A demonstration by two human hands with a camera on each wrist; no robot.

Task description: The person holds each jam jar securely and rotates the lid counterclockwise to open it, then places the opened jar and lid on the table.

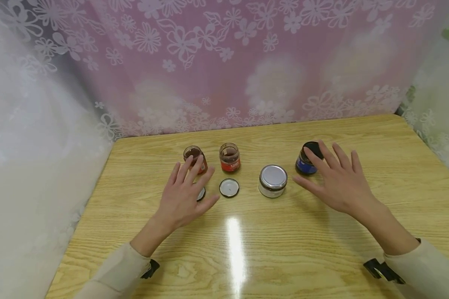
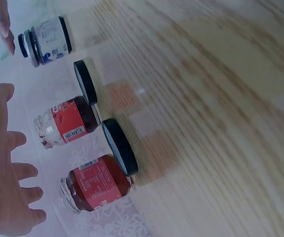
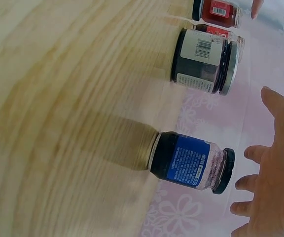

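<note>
Backdrop: pink curtain (image 1: 217,70) w/ white floral print; white sheer cloth (image 1: 34,145) to L, pale cloth (image 1: 442,137) w/ green patches at R edge.
Surface: yellowish wood-grain surface (image 1: 299,253), glare streak near front centre.
L hand: L hand (image 1: 181,199) over L open jar & its nearby lid; grip apart, fingers spread; L wrist view shows gap betw. fingers & jars.
R hand: R hand (image 1: 340,185) by blue-label jar; grip apart, fingers spread, clear of that jar's black lid per R wrist view.
Jars: 4 total, upright, in loose row. 2 open, red labels: L open jar (image 2: 97,183), R open jar (image 1: 230,164). 1 silver-lidded jar (image 1: 273,182), R of centre. 1 blue-label jar (image 1: 306,165), far R.
Loose lids: 2, black-rimmed, pale face up, in front of open jars: L lid (image 1: 201,194), R lid (image 1: 229,188).
Hidden: head view, L hand covers most of L lid & part of L open jar; R fingers overlap blue-label jar's top. R wrist view, silver-lidded jar blocks part of R open jar.
Cut off: sleeves (image 1: 114,270) at bottom edge, head view; hands at outer edges, wrist views.
Illegible: label text, mostly too small/blurred.
</note>
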